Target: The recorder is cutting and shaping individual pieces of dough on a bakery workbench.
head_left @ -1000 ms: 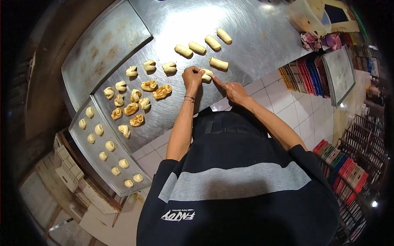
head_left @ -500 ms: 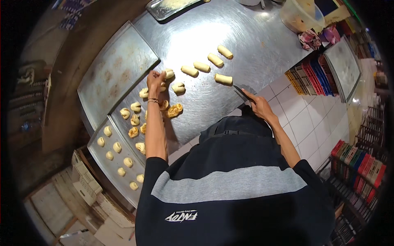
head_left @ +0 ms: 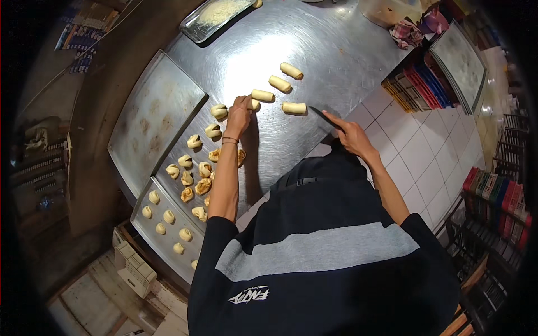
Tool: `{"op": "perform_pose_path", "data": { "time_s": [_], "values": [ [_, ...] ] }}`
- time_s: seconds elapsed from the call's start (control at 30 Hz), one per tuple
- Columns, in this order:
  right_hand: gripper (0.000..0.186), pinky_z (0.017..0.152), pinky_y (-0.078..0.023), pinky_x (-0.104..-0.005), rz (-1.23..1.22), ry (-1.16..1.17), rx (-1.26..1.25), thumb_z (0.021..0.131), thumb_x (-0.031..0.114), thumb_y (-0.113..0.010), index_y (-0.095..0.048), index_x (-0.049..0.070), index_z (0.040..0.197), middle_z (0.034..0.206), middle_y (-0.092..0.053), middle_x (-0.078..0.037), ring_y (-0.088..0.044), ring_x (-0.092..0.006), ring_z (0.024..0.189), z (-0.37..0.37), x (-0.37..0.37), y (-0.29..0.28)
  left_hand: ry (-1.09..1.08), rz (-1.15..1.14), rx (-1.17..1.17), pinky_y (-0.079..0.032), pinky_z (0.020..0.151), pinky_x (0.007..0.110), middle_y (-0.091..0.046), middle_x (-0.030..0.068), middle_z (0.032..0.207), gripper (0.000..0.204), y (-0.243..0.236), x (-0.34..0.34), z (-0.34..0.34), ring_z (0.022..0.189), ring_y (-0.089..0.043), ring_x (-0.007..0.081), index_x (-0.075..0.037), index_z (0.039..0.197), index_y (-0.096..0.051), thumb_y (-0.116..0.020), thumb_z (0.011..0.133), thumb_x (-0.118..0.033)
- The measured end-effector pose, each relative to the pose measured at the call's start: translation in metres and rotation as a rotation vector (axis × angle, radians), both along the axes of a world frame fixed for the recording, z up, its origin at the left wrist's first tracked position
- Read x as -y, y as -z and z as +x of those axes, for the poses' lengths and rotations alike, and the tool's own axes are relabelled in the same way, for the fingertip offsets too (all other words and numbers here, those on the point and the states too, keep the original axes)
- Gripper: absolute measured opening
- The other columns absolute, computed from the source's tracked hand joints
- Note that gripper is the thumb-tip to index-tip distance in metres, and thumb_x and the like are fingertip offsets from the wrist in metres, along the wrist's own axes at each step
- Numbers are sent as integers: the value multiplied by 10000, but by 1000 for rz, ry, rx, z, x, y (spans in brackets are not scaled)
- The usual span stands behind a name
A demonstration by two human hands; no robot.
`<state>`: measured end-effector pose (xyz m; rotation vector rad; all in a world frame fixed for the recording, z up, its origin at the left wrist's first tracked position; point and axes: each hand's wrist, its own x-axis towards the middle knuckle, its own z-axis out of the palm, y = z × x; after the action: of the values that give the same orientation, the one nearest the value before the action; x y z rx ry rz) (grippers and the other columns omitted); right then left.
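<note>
My left hand (head_left: 239, 116) reaches over the metal table with its fingers closed around one end of a pale dough roll (head_left: 254, 105). The hand partly hides that roll. Another dough roll (head_left: 263, 96) lies right beside it, and further uncut rolls rest to the right. My right hand (head_left: 355, 138) grips a knife (head_left: 323, 117) by its handle, the blade pointing toward the nearest dough roll (head_left: 294, 108) without touching it. Left of my left hand sit slit dough pieces (head_left: 218, 111). Under and beside my left forearm lie several pieces with orange-brown filling showing (head_left: 187, 194).
A baking tray (head_left: 168, 217) at the lower left holds several round dough pieces. Above it lies a bare, stained tray (head_left: 151, 117). A metal tray with pale crumbs (head_left: 216, 14) stands at the far edge. Stacked coloured crates (head_left: 423, 87) are beyond the table's right edge.
My left hand has moved right, from a slit dough piece to an uncut roll. My right hand still holds the knife near the table edge. The whole view has shifted slightly.
</note>
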<state>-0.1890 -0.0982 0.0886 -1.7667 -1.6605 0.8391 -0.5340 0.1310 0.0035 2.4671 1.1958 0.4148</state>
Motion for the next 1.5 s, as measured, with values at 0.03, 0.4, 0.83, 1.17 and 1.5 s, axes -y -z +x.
{"op": "perform_pose_path", "data": {
  "time_s": [0.03, 0.4, 0.83, 1.17, 1.5],
  "values": [
    [728, 806, -533, -499, -127, -11, 27, 937, -34, -563, -512, 337, 1562, 1193, -721, -211, -666, -414, 766, -1, 3, 0, -52, -60, -57, -498, 1042, 493, -685, 206, 1285, 361, -4, 9, 7, 1244, -592, 419, -17, 1253, -693, -694, 893, -2],
    [707, 809, -521, -489, -160, -91, 27, 953, -10, -584, -521, 347, 1560, 883, -680, -266, -644, -402, 743, 6, 1, 11, -120, 52, 78, -505, 901, 481, -704, 137, 1082, 347, 13, 69, 32, 1046, -602, 369, -66, 1209, -723, -773, 868, -107],
    [727, 753, -540, -406, -314, -277, 86, 934, -57, -545, -519, 309, 1562, 1258, -702, -214, -608, -329, 658, 49, -40, -19, -299, -78, -24, -348, 1131, 516, -450, 145, 1630, 690, -31, 205, 64, 1365, -490, 349, -196, 1642, -403, -677, 1009, -239],
    [727, 651, -494, -436, -105, -405, 66, 933, -32, -536, -521, 326, 1567, 770, -612, -250, -513, -311, 576, 107, -70, -11, -457, -69, -233, 4, 1261, 662, -69, 315, 1729, 743, 6, 229, 154, 1616, -34, 465, -152, 1693, -244, -495, 1074, -477],
    [738, 643, -491, -446, -171, -431, 66, 927, -34, -561, -512, 316, 1575, 832, -675, -261, -514, -336, 553, 176, -73, -8, -884, -207, 940, -220, 1283, 466, -234, 223, 1724, 581, 24, 220, 126, 1599, -242, 305, -51, 1643, -337, -465, 1125, -279]
  ]
}}
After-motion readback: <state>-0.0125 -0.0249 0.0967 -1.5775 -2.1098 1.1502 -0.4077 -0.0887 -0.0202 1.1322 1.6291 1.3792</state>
